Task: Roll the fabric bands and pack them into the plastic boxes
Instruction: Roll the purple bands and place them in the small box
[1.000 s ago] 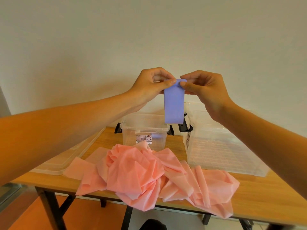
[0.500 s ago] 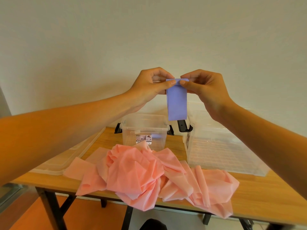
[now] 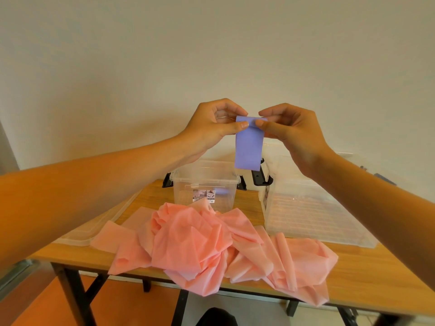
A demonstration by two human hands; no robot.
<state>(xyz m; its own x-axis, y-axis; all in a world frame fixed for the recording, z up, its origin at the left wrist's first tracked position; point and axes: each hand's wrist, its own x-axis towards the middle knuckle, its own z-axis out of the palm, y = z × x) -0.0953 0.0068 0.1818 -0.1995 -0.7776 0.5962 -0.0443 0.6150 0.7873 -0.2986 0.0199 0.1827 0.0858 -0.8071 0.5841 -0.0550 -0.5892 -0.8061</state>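
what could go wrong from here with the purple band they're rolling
The purple band is pinched only at its top by the left hand and right hand, in mid-air; the roll may go crooked or slip loose. The pink bands overhang the table front edge and may slide off.

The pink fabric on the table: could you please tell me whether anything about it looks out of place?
Yes: the pink fabric lies in a crumpled, unrolled heap, and its front folds hang over the near edge of the wooden table, so it could slide off. No tear is visible.
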